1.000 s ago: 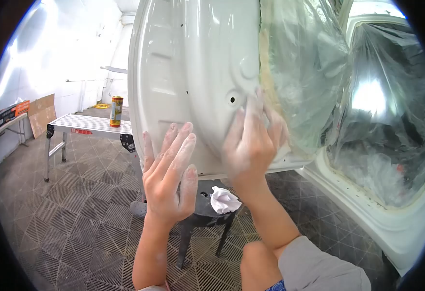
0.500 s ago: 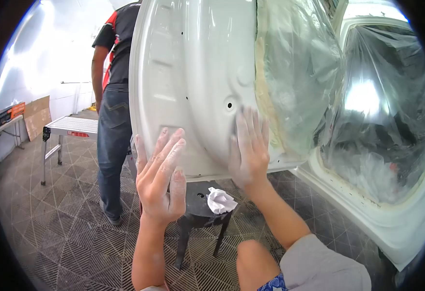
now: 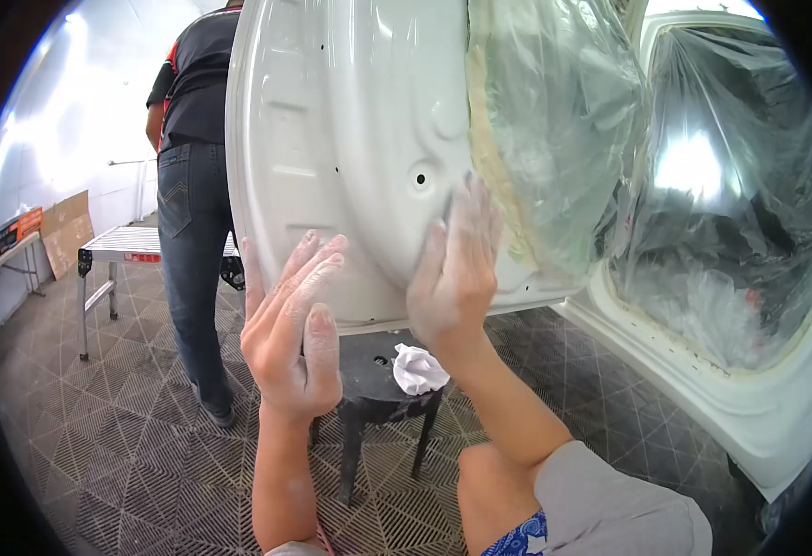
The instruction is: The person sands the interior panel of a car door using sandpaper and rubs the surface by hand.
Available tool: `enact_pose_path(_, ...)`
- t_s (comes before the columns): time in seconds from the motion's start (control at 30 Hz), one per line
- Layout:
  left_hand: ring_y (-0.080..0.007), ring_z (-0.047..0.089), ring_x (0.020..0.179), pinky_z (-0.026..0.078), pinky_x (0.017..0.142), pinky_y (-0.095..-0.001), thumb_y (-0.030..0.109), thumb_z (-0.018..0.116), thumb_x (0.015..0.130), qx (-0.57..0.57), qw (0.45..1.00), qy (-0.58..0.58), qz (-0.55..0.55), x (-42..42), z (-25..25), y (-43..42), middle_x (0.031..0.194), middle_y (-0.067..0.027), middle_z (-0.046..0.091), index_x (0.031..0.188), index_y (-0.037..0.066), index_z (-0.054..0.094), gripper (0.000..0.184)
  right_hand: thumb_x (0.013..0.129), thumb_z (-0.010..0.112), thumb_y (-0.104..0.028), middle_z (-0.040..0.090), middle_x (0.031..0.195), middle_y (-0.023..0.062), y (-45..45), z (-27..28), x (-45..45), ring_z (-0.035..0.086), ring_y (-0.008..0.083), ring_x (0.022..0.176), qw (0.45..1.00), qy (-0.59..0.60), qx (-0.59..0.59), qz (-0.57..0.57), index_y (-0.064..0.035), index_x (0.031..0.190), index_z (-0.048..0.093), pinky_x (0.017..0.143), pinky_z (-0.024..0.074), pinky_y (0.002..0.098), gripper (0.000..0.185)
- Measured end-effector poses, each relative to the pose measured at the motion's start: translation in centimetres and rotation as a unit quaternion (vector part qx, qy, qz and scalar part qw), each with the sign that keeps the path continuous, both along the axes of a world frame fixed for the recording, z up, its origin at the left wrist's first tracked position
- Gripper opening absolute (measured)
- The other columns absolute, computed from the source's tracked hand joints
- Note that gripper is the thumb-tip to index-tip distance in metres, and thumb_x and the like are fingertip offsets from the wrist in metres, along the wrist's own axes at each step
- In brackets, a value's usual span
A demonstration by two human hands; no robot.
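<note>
A glossy white car door panel point(image 3: 369, 185) stands in front of me, with small holes and a round recess. My right hand point(image 3: 457, 264), dusted white, lies against its lower part with fingers stretched out, just below the recess. A dark grey patch shows between thumb and fingers; I cannot tell if it is a shadow or a thin pad. My left hand point(image 3: 290, 324), also dusty, is at the panel's lower left, fingers extended and spread; whether its fingertips touch the surface is unclear. Clear plastic sheeting point(image 3: 554, 139) with a tape edge covers the panel's right side.
Below the panel, a crumpled white paper point(image 3: 420, 370) lies on a black stool point(image 3: 369, 371). A co-worker point(image 3: 197, 167) stands at left by a metal step platform point(image 3: 119, 243). At right is a white car body frame point(image 3: 702, 394) with a plastic-covered opening. Patterned tiles cover the floor.
The panel and surroundings sit slightly further left and higher in view. My right hand has tilted, its thumb further from the fingers. The co-worker's arm has moved forward, mostly out of sight.
</note>
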State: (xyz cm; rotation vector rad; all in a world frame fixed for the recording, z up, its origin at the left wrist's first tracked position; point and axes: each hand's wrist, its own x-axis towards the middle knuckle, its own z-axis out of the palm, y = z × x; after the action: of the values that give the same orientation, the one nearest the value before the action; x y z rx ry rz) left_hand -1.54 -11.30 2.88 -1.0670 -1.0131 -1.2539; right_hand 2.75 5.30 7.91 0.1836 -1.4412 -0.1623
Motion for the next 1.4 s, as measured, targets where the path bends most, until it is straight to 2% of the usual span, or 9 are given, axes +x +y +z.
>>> enact_pose_path(0.13,-0.0401,0.065,0.120,0.019,0.121,-0.0605,0.005,0.048,0.090,0.019,1.000,-0.022,-0.005,-0.5,0.1,0.2,0.114,-0.0205,0.074,0.112,-0.006,0.069,0.032,0.098,0.054,-0.006,0.051,0.143,0.0322,-0.9,2.1,0.2,0.045,0.0466,0.139,0.999,0.010,0.019,0.028,0.0129,0.140,0.048,0.117,0.0278,0.0584,0.047)
enact_pose_path(0.27,-0.0399,0.065,0.120,0.019,0.121,-0.0604,0.006,0.048,0.091,0.013,1.000,-0.009,-0.008,-0.3,-0.3,-0.7,0.113,-0.0201,0.074,0.111,-0.005,0.070,0.032,0.097,0.056,-0.005,0.053,0.141,0.0321,1.8,-1.6,0.0,0.047,0.0476,0.136,0.999,0.029,-0.001,-0.025,0.0126,0.137,0.051,0.116,0.0302,0.0564,0.044)
enact_pose_path(0.43,-0.0390,0.066,0.120,0.019,0.121,-0.0603,0.007,0.049,0.090,0.014,1.000,-0.010,-0.009,-0.6,-0.3,-1.0,0.112,-0.0197,0.074,0.111,-0.006,0.070,0.032,0.097,0.055,-0.003,0.051,0.144,0.0317,-1.2,2.7,-0.4,0.046,0.0466,0.138,0.999,0.033,0.026,0.024,0.0128,0.139,0.049,0.116,0.0304,0.0570,0.045)
enact_pose_path(0.67,-0.0365,0.067,0.118,0.020,0.121,-0.0595,0.007,0.052,0.086,-0.010,1.000,0.007,0.002,-0.3,-0.8,-2.1,0.110,-0.0177,0.075,0.106,-0.004,0.072,0.030,0.095,0.057,-0.001,0.051,0.146,0.0283,4.5,-3.6,0.7,0.045,0.0473,0.139,0.997,-0.006,0.075,-0.014,0.0096,0.142,0.048,0.115,0.0330,0.0563,0.049)
enact_pose_path(0.83,-0.0364,0.068,0.117,0.021,0.121,-0.0592,0.007,0.053,0.084,-0.006,1.000,0.002,-0.009,-0.4,-0.7,-0.7,0.109,-0.0166,0.076,0.104,-0.003,0.072,0.030,0.093,0.059,-0.002,0.051,0.145,0.0282,2.5,2.0,1.4,0.045,0.0457,0.139,0.983,-0.079,0.164,0.008,0.0085,0.141,0.050,0.116,0.0324,0.0573,0.049)
enact_pose_path(0.97,-0.0367,0.069,0.114,0.023,0.120,-0.0590,0.007,0.053,0.084,0.000,1.000,0.011,-0.007,-0.5,-0.7,-0.8,0.108,-0.0170,0.076,0.103,-0.003,0.072,0.029,0.093,0.060,-0.004,0.053,0.144,0.0263,8.6,-4.6,2.8,0.046,0.0457,0.138,0.974,-0.136,0.179,-0.027,0.0044,0.140,0.053,0.115,0.0343,0.0567,0.049)
enact_pose_path(1.07,-0.0367,0.069,0.113,0.024,0.119,-0.0589,0.008,0.053,0.085,0.008,1.000,0.011,-0.011,-0.7,-0.6,-0.9,0.107,-0.0172,0.076,0.103,-0.003,0.072,0.028,0.092,0.061,-0.004,0.053,0.144,0.0254,8.3,-3.0,2.0,0.046,0.0454,0.138,0.970,-0.104,0.217,-0.018,0.0041,0.139,0.054,0.115,0.0343,0.0566,0.048)
enact_pose_path(1.17,-0.0363,0.070,0.112,0.025,0.119,-0.0590,0.009,0.053,0.086,0.022,1.000,0.003,-0.017,-1.2,-0.5,0.0,0.107,-0.0172,0.076,0.104,-0.003,0.072,0.029,0.092,0.060,-0.005,0.053,0.144,0.0272,2.6,3.0,2.0,0.046,0.0458,0.139,0.969,-0.118,0.215,0.015,0.0075,0.137,0.054,0.116,0.0322,0.0582,0.047)
enact_pose_path(1.4,-0.0360,0.071,0.109,0.025,0.119,-0.0596,0.010,0.051,0.088,0.002,1.000,0.018,-0.009,-0.7,-0.7,-0.2,0.104,-0.0170,0.076,0.104,-0.003,0.072,0.029,0.095,0.059,-0.007,0.050,0.145,0.0309,9.7,-8.0,2.0,0.042,0.0490,0.140,0.984,-0.109,0.128,-0.061,0.0095,0.139,0.051,0.117,0.0295,0.0588,0.048)
